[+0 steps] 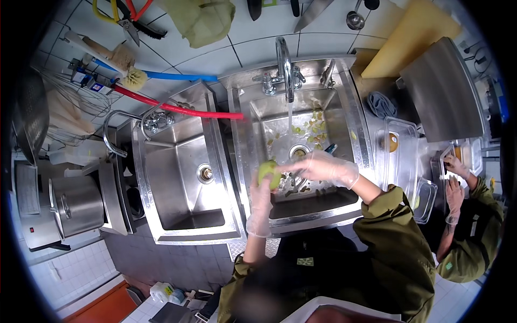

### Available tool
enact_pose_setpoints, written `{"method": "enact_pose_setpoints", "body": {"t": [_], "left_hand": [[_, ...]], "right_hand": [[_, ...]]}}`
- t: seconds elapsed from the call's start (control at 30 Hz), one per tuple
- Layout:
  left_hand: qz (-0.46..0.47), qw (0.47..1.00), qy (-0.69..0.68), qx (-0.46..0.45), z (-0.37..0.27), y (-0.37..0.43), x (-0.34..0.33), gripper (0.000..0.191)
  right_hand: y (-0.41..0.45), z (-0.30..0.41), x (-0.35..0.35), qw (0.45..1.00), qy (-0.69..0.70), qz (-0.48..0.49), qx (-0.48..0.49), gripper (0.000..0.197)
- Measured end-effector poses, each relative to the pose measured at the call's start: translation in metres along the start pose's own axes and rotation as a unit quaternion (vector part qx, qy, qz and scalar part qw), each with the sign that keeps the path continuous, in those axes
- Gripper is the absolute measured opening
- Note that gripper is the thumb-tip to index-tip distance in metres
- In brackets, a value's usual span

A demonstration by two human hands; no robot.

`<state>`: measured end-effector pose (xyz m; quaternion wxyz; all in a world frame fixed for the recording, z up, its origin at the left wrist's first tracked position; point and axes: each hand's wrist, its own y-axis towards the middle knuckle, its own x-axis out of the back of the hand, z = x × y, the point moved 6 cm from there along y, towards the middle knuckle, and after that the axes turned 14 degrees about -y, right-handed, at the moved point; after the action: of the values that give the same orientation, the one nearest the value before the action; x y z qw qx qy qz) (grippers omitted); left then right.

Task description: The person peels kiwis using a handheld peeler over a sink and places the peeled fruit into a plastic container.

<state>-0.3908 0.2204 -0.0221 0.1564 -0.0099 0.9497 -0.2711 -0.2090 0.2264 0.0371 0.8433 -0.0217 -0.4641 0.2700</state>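
My gloved left hand point(260, 202) grips a green fruit point(266, 170) over the near left part of the right-hand sink basin. From the right, my gloved right hand point(325, 167) reaches across with its fingertips at the fruit; motion blurs them, and whether they hold anything is unclear. A teal-ended tool point(331, 148) shows beyond that hand, and metal appears below it. The hand hides the part between, so I cannot tell if it is held. Water runs from the faucet point(288, 80). Green peel pieces point(317, 125) and darker scraps lie on the basin floor around the drain point(299, 152).
A second steel sink point(173, 177) adjoins on the left. A red hose point(181, 109) reaches over the divider. At right stand a clear plastic container point(400, 161), a grey cloth point(381, 105) and a co-worker's gloved hands point(455, 191). Knives point(313, 14) hang on the wall.
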Motion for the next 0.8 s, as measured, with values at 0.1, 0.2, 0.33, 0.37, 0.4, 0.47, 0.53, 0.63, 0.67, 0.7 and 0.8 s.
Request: {"method": "enact_pose_setpoints", "body": {"t": [0.1, 0.2, 0.33, 0.37, 0.4, 0.47, 0.53, 0.63, 0.67, 0.7, 0.8], "left_hand": [[-0.003, 1.000, -0.018, 0.012, 0.001, -0.002, 0.003, 0.047], [-0.016, 1.000, 0.004, -0.007, -0.004, -0.001, 0.007, 0.049], [-0.020, 1.000, -0.002, -0.001, -0.003, -0.005, 0.011, 0.047], [-0.024, 1.000, -0.003, -0.002, -0.003, -0.006, 0.015, 0.047], [-0.015, 1.000, 0.027, 0.003, -0.005, -0.007, 0.017, 0.046], [0.007, 0.998, 0.062, 0.000, -0.008, 0.002, 0.014, 0.045], [0.028, 0.999, 0.046, -0.009, -0.005, 0.007, 0.017, 0.045], [0.028, 0.996, 0.085, 0.005, -0.010, 0.006, 0.012, 0.045], [0.011, 0.995, 0.095, 0.001, -0.010, 0.006, 0.007, 0.046], [0.036, 0.994, 0.105, -0.003, -0.006, 0.009, 0.006, 0.047], [0.015, 0.987, 0.159, -0.026, -0.007, 0.002, 0.014, 0.044]], "right_hand": [[-0.004, -0.004, 0.000, 0.997, -0.077, -0.028, -0.018, 0.072], [-0.008, 0.017, 0.015, 0.994, -0.088, -0.052, 0.038, 0.080], [0.014, 0.003, -0.019, 0.976, -0.196, -0.083, 0.039, 0.074], [0.026, -0.021, -0.020, 0.973, -0.224, -0.045, -0.039, 0.069], [0.034, -0.045, -0.018, 0.960, -0.256, -0.003, -0.116, 0.065], [0.054, -0.108, -0.041, 0.933, -0.287, 0.065, -0.206, 0.060], [0.062, -0.114, -0.020, 0.960, -0.070, -0.254, -0.091, 0.045], [0.089, -0.132, -0.011, 0.935, 0.228, -0.101, -0.252, 0.028], [0.092, -0.141, -0.009, 0.943, 0.197, -0.141, -0.229, 0.024], [0.088, -0.156, -0.008, 0.945, 0.163, -0.184, -0.217, 0.023], [0.065, -0.117, -0.032, 0.952, -0.114, -0.148, -0.242, 0.023]]}}
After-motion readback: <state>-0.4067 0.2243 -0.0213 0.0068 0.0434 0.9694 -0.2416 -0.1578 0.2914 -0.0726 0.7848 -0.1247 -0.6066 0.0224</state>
